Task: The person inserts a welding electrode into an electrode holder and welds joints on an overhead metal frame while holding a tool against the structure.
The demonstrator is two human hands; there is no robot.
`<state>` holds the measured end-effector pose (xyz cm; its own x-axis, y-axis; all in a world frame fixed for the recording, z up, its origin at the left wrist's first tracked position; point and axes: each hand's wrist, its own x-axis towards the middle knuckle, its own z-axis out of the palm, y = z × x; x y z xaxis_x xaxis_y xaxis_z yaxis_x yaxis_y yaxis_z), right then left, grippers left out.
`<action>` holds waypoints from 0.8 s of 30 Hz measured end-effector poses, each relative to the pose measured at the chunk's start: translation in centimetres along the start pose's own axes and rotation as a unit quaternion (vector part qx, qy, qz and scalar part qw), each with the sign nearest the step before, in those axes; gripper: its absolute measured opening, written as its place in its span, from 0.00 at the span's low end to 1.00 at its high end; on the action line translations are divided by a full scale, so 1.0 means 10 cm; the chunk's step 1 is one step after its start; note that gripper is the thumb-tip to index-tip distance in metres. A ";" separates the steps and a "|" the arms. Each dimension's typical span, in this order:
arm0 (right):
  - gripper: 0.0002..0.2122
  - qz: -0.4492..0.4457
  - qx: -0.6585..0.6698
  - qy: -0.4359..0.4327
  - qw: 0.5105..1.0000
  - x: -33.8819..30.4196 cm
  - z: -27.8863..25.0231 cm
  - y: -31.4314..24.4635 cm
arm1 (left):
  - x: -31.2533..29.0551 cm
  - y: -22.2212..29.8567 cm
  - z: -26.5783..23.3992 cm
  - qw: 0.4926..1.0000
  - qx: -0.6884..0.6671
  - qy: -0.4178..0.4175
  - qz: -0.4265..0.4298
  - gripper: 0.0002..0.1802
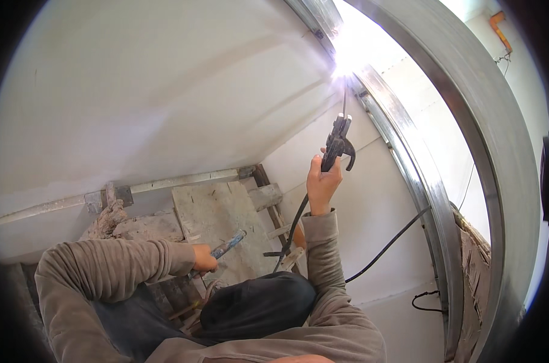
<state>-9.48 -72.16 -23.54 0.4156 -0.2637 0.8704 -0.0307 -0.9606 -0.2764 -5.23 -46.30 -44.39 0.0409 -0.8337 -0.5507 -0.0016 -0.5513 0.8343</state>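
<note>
My right hand (323,187) is raised and wrapped around a black electrode holder (334,144). A thin welding rod (345,100) points up from its jaws to a bright welding arc (349,59) at a silver metal frame (409,142). Glare hides the rod's tip and the spot it meets. From the holder's lower end a black cable (293,225) hangs down past my forearm. Lower and to the left, my left hand (204,259) grips a worn blue bar-shaped tool (228,243). Its far end shows no clear kind, and its lower part is hidden by my fingers.
A wide curved-looking metal beam (477,115) crosses the right side. Pale wall panels (165,91) rise at the left. Below are a dusty wooden board (217,209) and rough timbers (150,227). Another black cable (386,246) runs to the frame. An orange pipe (500,31) is at the upper right.
</note>
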 end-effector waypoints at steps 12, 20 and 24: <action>0.13 0.017 0.012 0.001 1.000 -0.01 0.04 -0.03 | -0.06 0.03 0.00 1.000 -0.013 0.001 -0.002 0.12; 0.13 0.013 0.030 0.007 0.999 -0.03 0.05 0.03 | -0.08 0.07 0.00 1.000 -0.014 0.000 -0.006 0.12; 0.13 0.017 0.010 0.005 1.000 -0.06 0.04 -0.01 | -0.02 0.04 -0.02 1.000 0.030 -0.006 -0.002 0.13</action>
<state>-9.39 -71.86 -24.20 0.4062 -0.2975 0.8640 -0.0265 -0.9490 -0.3143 -5.06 -46.34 -43.99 0.0284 -0.8316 -0.5546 -0.0611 -0.5552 0.8294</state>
